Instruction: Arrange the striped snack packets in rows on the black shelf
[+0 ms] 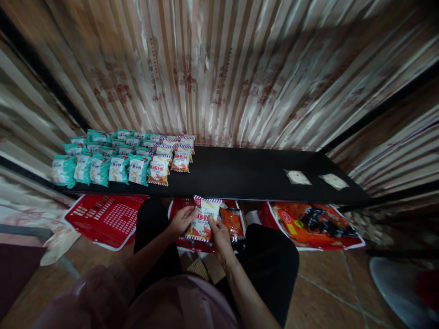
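Between both hands, in front of the black shelf's near edge, is a white and red snack bag point(205, 218) with striped ends, held upright. My left hand point(184, 219) grips its left side, and my right hand point(220, 234) pinches its lower right side. On the left part of the black shelf point(240, 171) stand rows of teal snack bags point(118, 169). Beside them, to the right, are several red and white bags point(158, 169) of the same look as the held one. Two small white packets point(298, 177) lie flat on the shelf's right part.
Below the shelf are a red basket point(109, 219) at the left, another holding orange packs point(233, 224) behind my hands, and a third with large orange and black packs point(312, 221) at the right. A striped curtain point(212, 68) hangs behind.
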The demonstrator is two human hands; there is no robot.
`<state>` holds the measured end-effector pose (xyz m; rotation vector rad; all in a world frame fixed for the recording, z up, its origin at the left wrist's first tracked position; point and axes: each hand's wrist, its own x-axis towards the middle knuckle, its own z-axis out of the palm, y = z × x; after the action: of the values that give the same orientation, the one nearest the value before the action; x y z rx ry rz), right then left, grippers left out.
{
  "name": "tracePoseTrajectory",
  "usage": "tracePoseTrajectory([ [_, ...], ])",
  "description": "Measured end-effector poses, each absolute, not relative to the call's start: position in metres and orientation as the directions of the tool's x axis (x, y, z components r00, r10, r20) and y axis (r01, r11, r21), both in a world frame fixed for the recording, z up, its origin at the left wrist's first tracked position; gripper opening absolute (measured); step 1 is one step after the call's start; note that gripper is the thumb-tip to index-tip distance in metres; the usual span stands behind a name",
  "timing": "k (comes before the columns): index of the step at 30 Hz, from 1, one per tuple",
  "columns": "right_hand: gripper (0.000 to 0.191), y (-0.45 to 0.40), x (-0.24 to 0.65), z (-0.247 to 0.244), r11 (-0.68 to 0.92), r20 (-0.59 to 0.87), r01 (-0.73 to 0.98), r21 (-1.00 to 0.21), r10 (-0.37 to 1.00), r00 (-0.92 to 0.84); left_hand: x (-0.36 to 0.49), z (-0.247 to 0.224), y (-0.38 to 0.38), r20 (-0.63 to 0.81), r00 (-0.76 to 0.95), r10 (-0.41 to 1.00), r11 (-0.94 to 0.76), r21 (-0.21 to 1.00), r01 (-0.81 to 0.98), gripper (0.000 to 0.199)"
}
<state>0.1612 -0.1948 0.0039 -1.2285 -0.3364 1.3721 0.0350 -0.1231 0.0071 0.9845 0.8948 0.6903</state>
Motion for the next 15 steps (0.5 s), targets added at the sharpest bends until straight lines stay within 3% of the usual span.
tracePoseTrajectory([
  [15, 0.046, -0.179, 0.154, 0.012, -0.281, -0.507, -0.601, -0.749, 0.827, 0.245, 0.029, -0.005, -0.126, -0.356, 0.464, 0.811, 0.456, 0.882, -0.119, 0.060],
])
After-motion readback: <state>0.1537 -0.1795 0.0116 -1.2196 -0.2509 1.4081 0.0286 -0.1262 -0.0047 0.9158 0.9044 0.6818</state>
